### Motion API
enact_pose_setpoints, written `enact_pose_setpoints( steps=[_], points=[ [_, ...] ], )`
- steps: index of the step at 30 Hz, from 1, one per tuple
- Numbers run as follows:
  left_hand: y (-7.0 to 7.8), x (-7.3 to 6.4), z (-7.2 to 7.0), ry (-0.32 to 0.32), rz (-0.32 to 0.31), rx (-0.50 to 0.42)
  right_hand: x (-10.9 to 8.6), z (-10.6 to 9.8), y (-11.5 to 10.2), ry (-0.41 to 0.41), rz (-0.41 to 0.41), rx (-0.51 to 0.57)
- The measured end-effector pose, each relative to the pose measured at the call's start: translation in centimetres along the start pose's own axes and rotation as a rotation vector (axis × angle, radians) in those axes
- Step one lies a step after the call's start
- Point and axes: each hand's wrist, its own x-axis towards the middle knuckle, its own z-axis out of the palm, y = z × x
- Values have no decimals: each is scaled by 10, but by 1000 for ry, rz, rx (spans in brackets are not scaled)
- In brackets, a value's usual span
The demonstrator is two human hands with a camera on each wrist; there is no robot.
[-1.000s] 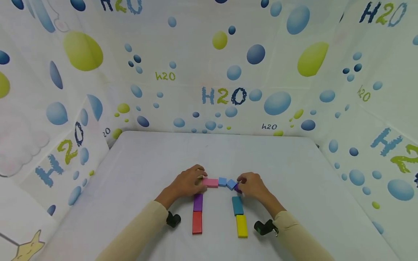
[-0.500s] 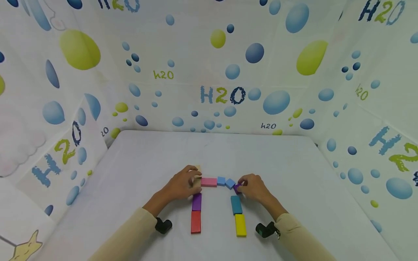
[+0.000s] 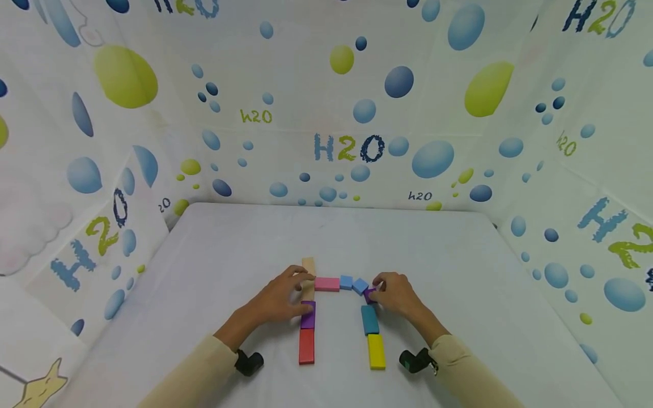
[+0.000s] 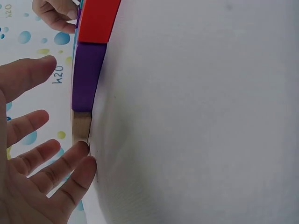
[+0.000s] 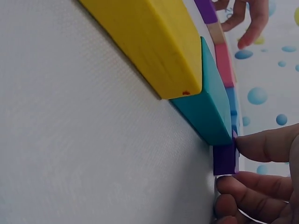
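My left hand spreads loosely over the left column of blocks. In the left wrist view its thumb is apart from the blocks, and the outer fingertips are right at the plain wooden block. My right hand pinches a small purple block between thumb and fingers, at the far end of the teal block. Below the wood in the left column lie a longer purple block and a red block. A pink block and two light blue blocks bridge towards the small purple block.
A yellow block continues the right column towards me. The blocks lie on a white-covered table. Behind it hangs a white sheet printed with blue and green drops. A black wrist camera sits under my left wrist, another under the right.
My left hand has drawn back leftward and its fingers have loosened, uncovering more of the plain wood beside the pink block. The right hand keeps its pinch on the small purple block, barely moving.
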Motion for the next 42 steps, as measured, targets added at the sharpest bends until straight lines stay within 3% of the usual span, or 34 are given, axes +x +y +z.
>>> enact_pose_setpoints(
  steps=[6, 11, 17, 20, 24, 28, 37, 42],
  points=[
    [3, -15, 1, -39, 37, 56, -8, 1, 3, 38, -17, 1],
    [9, -34, -3, -79, 103, 133, -28, 1, 7, 51, -149, -74],
    [17, -48, -4, -196, 172, 243, -51, -6, 17, -101, -394, -168],
    [19, -52, -3, -234, 206, 272, -60, -8, 19, -172, -455, -239],
    [19, -56, 0, -245, 233, 292, -66, -9, 21, -225, -531, -302],
    [15, -57, 3, -239, 246, 299, -69, -10, 21, -223, -613, -346],
    [13, -57, 3, -237, 273, 308, -66, -12, 21, -213, -672, -421],
    [13, -55, 2, -240, 278, 306, -63, -13, 19, -227, -656, -411]
  ],
)
